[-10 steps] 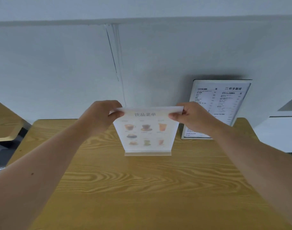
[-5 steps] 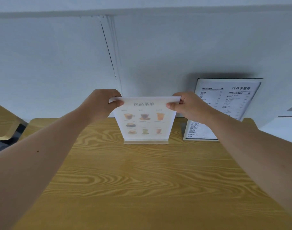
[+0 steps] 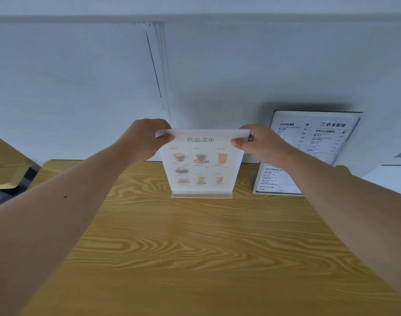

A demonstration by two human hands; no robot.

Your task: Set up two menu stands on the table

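Note:
A clear acrylic menu stand [image 3: 201, 164] with a white drinks menu showing pictured cups stands upright on the wooden table [image 3: 195, 247], near the far edge by the wall. My left hand [image 3: 147, 139] pinches its top left corner. My right hand [image 3: 261, 142] pinches its top right corner. A second menu stand [image 3: 313, 142], black-framed with a white text menu, stands at the far right against the wall, partly hidden behind my right forearm.
A grey-white wall [image 3: 195, 76] rises directly behind the table. Part of another wooden table [image 3: 3, 165] shows at the left, with a dark gap between. A white surface [image 3: 390, 179] lies at the far right.
Both hands have pushed the drinks menu stand away from me toward the wall, and it now sits close to the table's far edge. The black-framed stand has stayed in place.

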